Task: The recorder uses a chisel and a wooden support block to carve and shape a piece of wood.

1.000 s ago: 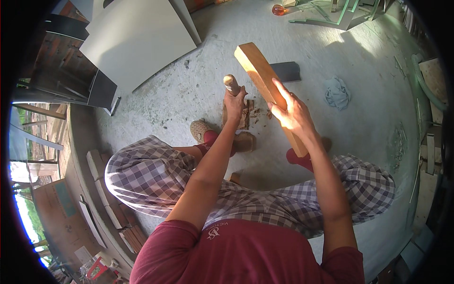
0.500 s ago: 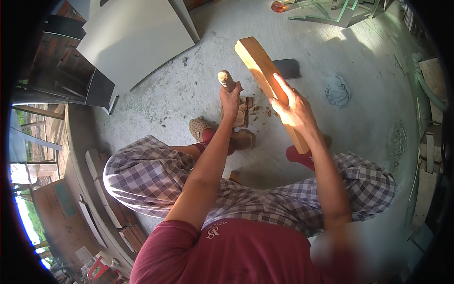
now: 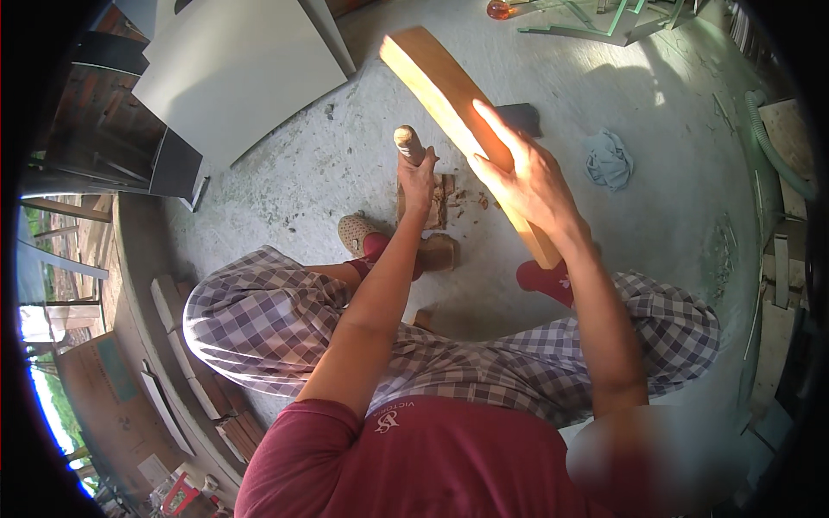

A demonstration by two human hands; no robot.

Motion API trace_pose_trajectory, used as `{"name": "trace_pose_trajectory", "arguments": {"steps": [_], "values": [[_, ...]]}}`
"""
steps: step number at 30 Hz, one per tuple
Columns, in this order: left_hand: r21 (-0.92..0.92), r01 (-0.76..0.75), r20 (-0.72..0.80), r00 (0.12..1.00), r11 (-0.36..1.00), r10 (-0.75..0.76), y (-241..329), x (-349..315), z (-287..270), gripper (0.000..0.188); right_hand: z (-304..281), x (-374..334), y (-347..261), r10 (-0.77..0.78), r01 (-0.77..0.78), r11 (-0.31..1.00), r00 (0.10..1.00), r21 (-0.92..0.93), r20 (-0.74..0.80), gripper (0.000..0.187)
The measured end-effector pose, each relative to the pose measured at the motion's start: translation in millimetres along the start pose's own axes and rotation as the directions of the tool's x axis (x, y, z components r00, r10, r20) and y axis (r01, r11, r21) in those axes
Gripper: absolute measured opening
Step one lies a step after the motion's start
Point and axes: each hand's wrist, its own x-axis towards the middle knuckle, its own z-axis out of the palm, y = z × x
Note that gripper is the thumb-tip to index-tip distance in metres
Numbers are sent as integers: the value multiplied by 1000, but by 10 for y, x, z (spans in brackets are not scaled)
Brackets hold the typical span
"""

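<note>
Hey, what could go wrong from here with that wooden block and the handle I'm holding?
If the wooden block swung off-line, it might hit your left hand, since little of the wooden handle shows above your grip. The block might also twist: your right hand holds it well away from its far end. Loose wood chips lie near the tan shoe and could get underfoot.
</note>
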Motion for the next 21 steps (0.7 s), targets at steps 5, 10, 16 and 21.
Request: {"name": "trace_pose_trajectory", "arguments": {"steps": [5, 10, 16, 21], "values": [[-124, -4, 11, 1000, 992, 5, 161, -108, 203, 27, -22, 158, -240, -124, 125, 989, 992, -83, 11, 61], [-232, -68, 202, 973, 970, 116, -129, 13, 8, 35, 242, 380, -64, -37, 130, 938, 960, -322, 279, 61], [-62, 43, 156, 987, 997, -33, 77, -41, 54, 33, -46, 523, -452, -184, 202, 962, 977, -183, 109, 60], [-303, 90, 214, 976, 949, -24, -119, -36, 102, 30, 316, 426, 99, -100, 186, 912, 965, -366, 241, 64]]}}
